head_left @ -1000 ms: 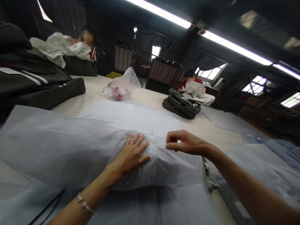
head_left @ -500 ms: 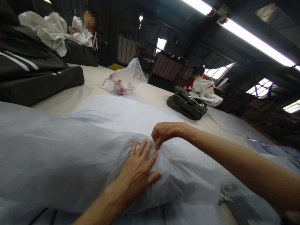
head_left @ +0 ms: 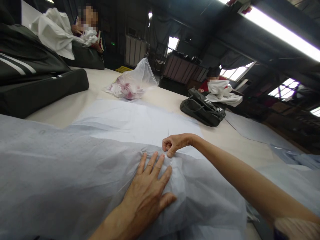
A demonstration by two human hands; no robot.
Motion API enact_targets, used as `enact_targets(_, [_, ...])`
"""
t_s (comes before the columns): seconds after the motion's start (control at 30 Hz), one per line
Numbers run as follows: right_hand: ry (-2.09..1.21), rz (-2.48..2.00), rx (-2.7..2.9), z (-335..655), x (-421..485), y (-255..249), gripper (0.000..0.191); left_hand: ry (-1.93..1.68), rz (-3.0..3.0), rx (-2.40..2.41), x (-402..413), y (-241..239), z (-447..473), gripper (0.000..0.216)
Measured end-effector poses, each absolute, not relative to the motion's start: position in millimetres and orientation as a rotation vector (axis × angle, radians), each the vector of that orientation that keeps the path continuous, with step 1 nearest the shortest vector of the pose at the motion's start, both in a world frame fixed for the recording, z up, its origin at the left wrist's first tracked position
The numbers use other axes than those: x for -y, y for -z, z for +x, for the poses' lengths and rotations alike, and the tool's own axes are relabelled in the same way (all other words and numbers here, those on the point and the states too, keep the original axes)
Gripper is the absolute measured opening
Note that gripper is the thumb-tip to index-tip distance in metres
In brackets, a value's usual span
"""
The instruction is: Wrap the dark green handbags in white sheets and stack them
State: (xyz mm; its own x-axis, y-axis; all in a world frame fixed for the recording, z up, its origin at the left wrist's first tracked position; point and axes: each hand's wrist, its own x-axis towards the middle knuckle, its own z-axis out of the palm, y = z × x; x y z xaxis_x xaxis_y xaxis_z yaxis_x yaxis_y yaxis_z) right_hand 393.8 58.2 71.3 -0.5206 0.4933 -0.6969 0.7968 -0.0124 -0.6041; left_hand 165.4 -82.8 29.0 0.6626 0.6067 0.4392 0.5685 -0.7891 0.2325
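A thin, translucent white sheet [head_left: 75,166] lies in front of me over something bulky, creased around both hands. My left hand [head_left: 147,186] rests flat on it, palm down and fingers spread, pressing the material. Just beyond its fingertips, at the sheet's far edge, my right hand [head_left: 176,143] is closed, with fingers curled in and thumb pressed against them. Whatever it pinches is hidden by the fingers. Behind the hands, white paper-like sheets [head_left: 147,120] lie flat on the pale table [head_left: 72,106].
Black bags with white stripes [head_left: 45,90] stand at the left. A clear plastic bag [head_left: 135,80] with red-and-white contents sits farther back. A black bag [head_left: 202,108] lies at the right rear. Two people [head_left: 88,26] handle white material across the table. Bluish fabric [head_left: 295,155] lies at right.
My right hand has turned slightly, its thumb showing more, and stays closed at the sheet's edge. My left hand remains flat. The view has shifted a little.
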Motion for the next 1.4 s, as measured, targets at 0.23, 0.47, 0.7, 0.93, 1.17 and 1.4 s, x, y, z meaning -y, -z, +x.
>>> enact_targets(0.23, [1.249, 1.719, -2.343, 412.6, -55.8, -83.2, 0.076, -0.746, 2.809, -0.999, 83.2, -28.0, 165.1, 0.061])
enact_targets(0.47, [1.518, 1.598, -2.156, 422.3, -28.9, -60.8, 0.100, -0.701, 2.743, -0.976, 80.6, -30.6, 164.0, 0.061])
enact_targets(0.7, [1.206, 2.291, -2.504, 391.9, 6.9, -93.1, 0.062, -0.690, 2.699, -0.959, 84.5, -42.1, 167.2, 0.064])
enact_targets(0.93, [1.123, 1.995, -2.695, 312.1, 52.9, -74.5, 0.055, -0.718, 2.797, -0.847, 82.7, -65.8, 125.7, 0.039])
enact_targets(1.17, [0.503, 1.961, -2.790, 303.4, 52.8, -59.6, 0.053, -0.656, 2.677, -1.681, 31.6, -89.5, -17.1, 0.048])
enact_targets(1.4, [0.538, 2.014, -2.763, 302.1, 59.7, -58.9, 0.054, -0.296, 2.635, -1.453, -17.1, -115.2, -36.4, 0.053])
